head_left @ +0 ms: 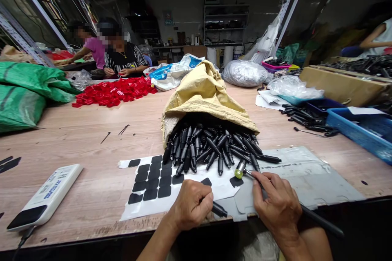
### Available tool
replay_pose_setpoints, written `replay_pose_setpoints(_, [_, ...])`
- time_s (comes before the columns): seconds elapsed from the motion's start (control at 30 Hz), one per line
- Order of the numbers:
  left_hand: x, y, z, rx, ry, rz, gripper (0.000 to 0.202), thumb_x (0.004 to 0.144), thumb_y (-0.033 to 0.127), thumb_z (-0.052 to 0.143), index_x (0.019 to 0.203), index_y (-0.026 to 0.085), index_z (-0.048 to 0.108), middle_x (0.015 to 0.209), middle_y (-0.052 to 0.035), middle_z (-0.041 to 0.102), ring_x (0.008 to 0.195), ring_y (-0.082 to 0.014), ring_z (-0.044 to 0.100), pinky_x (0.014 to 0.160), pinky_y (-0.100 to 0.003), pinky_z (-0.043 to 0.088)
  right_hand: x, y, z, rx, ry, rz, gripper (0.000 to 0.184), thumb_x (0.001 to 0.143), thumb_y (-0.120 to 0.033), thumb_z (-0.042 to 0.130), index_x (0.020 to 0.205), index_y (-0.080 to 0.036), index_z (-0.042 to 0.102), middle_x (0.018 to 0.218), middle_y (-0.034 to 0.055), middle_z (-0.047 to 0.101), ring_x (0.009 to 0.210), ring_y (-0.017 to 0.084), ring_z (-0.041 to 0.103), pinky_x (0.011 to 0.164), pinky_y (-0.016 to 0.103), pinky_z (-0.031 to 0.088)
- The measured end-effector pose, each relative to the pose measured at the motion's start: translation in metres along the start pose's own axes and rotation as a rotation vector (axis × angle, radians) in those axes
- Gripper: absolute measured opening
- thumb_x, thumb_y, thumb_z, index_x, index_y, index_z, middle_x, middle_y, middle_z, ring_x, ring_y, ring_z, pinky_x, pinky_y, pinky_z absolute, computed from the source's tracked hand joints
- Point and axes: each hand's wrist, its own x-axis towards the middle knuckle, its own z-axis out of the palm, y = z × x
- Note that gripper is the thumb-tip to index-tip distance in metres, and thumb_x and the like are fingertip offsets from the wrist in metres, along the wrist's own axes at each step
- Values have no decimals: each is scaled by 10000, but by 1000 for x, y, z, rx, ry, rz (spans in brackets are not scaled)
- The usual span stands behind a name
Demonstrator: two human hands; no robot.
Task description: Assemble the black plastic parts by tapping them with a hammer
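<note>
My left hand (191, 204) is closed around a black pen-shaped part (219, 210) at the table's front edge. My right hand (275, 204) grips a long thin tool (245, 171) with a metal head and a yellow-green tip, its handle running back past my wrist. Just beyond both hands lies a heap of the same black pen-shaped parts (211, 147), spilling from a yellow sack (203, 89). Under and left of the heap is a white sheet with black square stickers (153, 181).
A white device with a cable (45, 197) lies at front left. Green bags (24, 89) and a pile of red parts (114, 91) sit at left, with two people seated behind. Blue trays (361, 130), cardboard boxes and plastic bags crowd the right.
</note>
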Motion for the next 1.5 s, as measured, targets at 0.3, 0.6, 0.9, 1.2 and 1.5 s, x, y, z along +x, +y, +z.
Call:
replay_pose_setpoints(0.3, [1, 1, -1, 21, 2, 11, 379, 905, 213, 425, 575, 195, 241, 526, 35, 287, 489, -110, 307, 554, -322, 191, -1, 1, 0, 2, -6, -3, 242, 885, -191, 608, 1087, -238, 732, 965, 49, 696, 853, 231, 568, 762, 362, 408])
replay_pose_setpoints(0.6, [1, 0, 1, 45, 28, 42, 351, 862, 192, 446, 575, 192, 245, 515, 39, 295, 481, -99, 311, 544, -311, 196, 0, 0, 0, 3, 21, -5, 221, 884, -200, 619, 1061, -244, 744, 939, 37, 697, 830, 221, 565, 745, 350, 404])
replay_pose_setpoints(0.9, [1, 12, 5, 212, 2, 115, 297, 717, 207, 536, 566, 195, 281, 487, 26, 336, 473, -114, 304, 528, -313, 173, 1, 0, -1, 5, 17, -4, 227, 880, -192, 615, 1059, -246, 743, 935, 34, 695, 822, 222, 558, 738, 347, 393])
replay_pose_setpoints(1.2, [-8, 21, 14, 377, -112, 191, 273, 667, 245, 640, 611, 196, 377, 544, -1, 542, 506, -136, 457, 534, -322, 177, 1, 0, -1, 15, 20, -7, 233, 883, -192, 610, 1069, -246, 739, 945, 38, 696, 831, 225, 561, 749, 351, 400])
replay_pose_setpoints(1.5, [-17, 42, 4, 89, 90, 37, 379, 757, 553, 747, 794, 203, 608, 602, 18, 531, 564, -143, 487, 582, -295, 341, 1, -1, -2, 12, 11, 2, 227, 885, -196, 620, 1067, -253, 743, 945, 31, 700, 830, 220, 563, 759, 345, 406])
